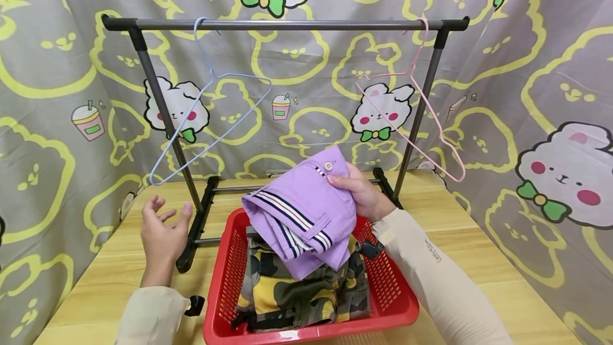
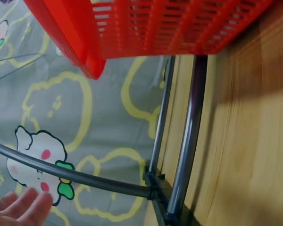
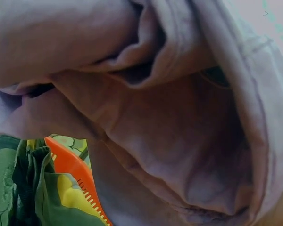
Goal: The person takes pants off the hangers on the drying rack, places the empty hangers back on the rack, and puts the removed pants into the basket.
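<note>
Folded purple pants [image 1: 301,196] with a button and a striped band hang over the basket, their upper right edge pinched by my right hand [image 1: 359,190], thumb on top near the button. In the right wrist view the purple cloth [image 3: 155,141] fills most of the picture and hides the fingers. My left hand [image 1: 165,228] is raised left of the basket, fingers loosely bent, holding nothing; its fingers [image 2: 35,207] show at the lower left of the left wrist view. Under the pants, camouflage clothing [image 1: 297,297] lies in the red basket [image 1: 404,313].
Behind the basket stands a grey metal rack [image 1: 306,25] with black feet on the wooden table [image 1: 479,265]. A blue hanger [image 1: 210,148] hangs at its left, a pink hanger [image 1: 431,116] at its right. A patterned curtain [image 1: 306,121] surrounds the table.
</note>
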A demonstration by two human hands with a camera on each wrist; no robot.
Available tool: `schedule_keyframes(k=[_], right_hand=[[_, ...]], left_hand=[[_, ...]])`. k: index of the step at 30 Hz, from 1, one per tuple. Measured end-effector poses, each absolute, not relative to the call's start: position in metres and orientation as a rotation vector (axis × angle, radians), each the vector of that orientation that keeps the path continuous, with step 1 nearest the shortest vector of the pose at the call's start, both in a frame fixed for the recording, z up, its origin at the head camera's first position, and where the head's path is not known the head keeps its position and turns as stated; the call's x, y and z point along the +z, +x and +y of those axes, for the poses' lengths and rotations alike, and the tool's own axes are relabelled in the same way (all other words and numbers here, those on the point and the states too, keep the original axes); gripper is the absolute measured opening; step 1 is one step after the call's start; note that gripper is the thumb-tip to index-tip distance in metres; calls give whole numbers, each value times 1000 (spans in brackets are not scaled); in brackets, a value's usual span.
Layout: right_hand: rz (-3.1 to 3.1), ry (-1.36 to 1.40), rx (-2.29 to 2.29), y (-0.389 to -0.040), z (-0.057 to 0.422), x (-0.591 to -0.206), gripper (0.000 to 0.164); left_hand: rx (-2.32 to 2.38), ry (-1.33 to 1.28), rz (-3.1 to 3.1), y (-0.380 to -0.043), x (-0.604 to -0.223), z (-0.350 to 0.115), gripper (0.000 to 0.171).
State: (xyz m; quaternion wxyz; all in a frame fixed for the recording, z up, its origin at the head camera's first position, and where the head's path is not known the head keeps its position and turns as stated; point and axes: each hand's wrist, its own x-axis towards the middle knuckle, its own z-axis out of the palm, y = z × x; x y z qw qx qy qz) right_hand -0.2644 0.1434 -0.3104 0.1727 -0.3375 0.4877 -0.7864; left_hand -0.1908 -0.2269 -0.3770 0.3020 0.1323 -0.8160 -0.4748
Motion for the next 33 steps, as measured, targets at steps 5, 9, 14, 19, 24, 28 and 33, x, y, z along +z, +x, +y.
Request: schedule_keyframes(k=[5,9,14,19,24,28,33], right_hand=[[1365,-989,-2222,-264,144,-310,20],[1351,-1002,-2205,-264,144,-310,20],[1363,-1006,-2205,-264,144,-313,20],[1364,-1015,-2203,-264,144,-312,20],[1357,-1012,-2203,-264,143,-311,19],[1367,-994,-2216,-264,143,-311,19],[1361,-991,-2229,-266,141,-312,21]], left_hand=[[-1513,277,-2375,-183,-378,-224,80],[-1821,186,-2505,-175,-379,-222,83],[-1926,143,-2616,-167,-385,-214,64],[-1986,151,-2635,-160,-395,-204,49],[-1976,119,-2636,-155,-400,-199,45],[-2000,94,-2598,-155,-402,-197,42],[-2128,133,-2497,-153,-406,-196,38]])
